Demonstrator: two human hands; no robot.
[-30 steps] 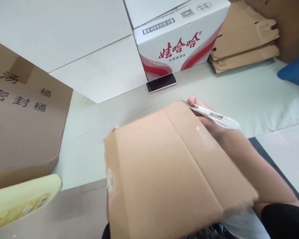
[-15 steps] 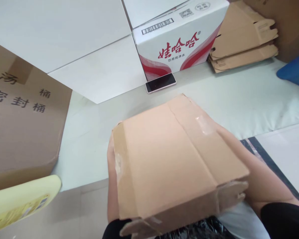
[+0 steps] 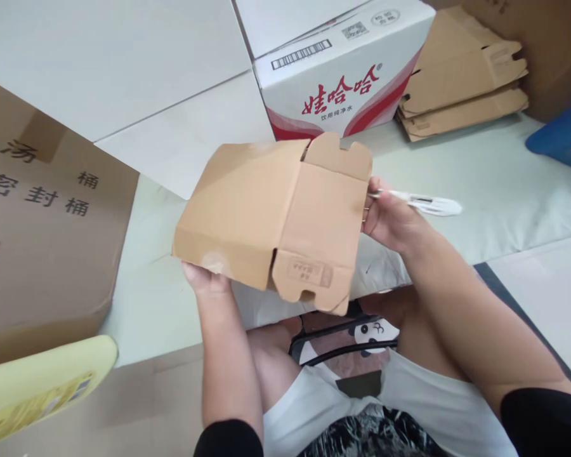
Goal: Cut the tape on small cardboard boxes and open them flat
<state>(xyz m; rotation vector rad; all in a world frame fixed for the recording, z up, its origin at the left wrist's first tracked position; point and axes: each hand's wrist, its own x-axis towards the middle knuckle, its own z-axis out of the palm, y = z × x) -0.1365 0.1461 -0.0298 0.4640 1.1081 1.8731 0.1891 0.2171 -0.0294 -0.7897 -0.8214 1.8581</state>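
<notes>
A small brown cardboard box is held up in front of me, tilted. Its end flap is folded out on the right, with notched tabs above and below. My left hand grips the lower left side from beneath, the fingers mostly hidden behind the cardboard. At the flap's right edge is my right hand, closed around a white utility knife. The knife's handle points right and its tip lies by the flap edge. Some right fingertips reach the cardboard edge.
Flattened brown cartons are stacked at the back right, beside a red-and-white printed carton. A large brown carton and a yellow container stand left. A blue object is at the right. The pale green cloth covers the table.
The cardboard box has turned and moved up and away from me, showing its open flap and covering the phone seen earlier. Both hands have come into view, the utility knife still in the right.
</notes>
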